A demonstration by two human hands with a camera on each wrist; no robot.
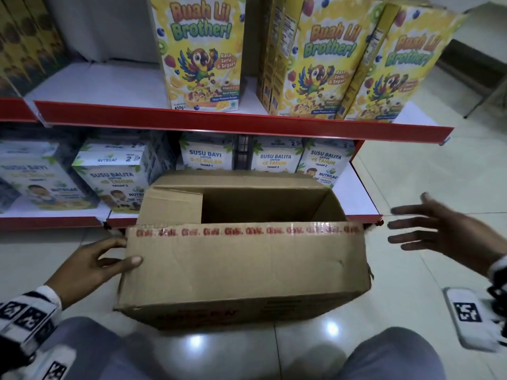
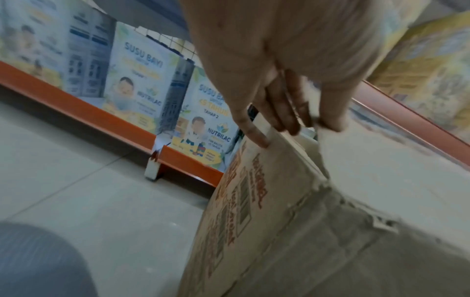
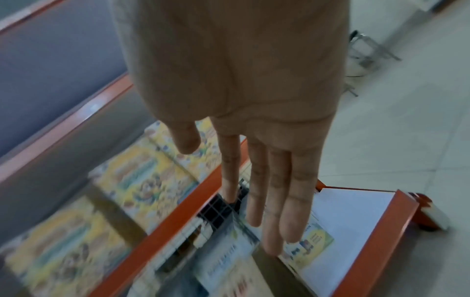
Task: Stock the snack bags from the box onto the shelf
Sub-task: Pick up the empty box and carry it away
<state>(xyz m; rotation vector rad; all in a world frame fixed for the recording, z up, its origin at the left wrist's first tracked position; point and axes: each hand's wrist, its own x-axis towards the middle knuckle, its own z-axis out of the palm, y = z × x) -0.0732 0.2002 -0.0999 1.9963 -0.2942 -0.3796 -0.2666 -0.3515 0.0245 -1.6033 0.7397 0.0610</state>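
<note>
An open brown cardboard box [image 1: 241, 270] with red-printed tape sits on the floor in front of the shelves. The part of its inside that shows is bare, and I see no snack bags. My left hand [image 1: 120, 252] grips the box's near left corner, thumb on the front face and fingers round the side. The left wrist view shows this hand [image 2: 292, 128] holding the top edge of the box [image 2: 279, 221]. My right hand [image 1: 406, 226] hovers to the right of the box with fingers spread and straight, holding nothing. The right wrist view shows the same hand [image 3: 229, 180] over the shelf end.
The red-edged upper shelf [image 1: 219, 122] carries yellow cereal boxes [image 1: 203, 56] and has a bare stretch on its left [image 1: 96, 83]. The lower shelf [image 1: 356, 198] holds white milk-powder boxes [image 1: 118, 176] behind the cardboard box. My knees are below, on the tiled floor [image 1: 411, 165].
</note>
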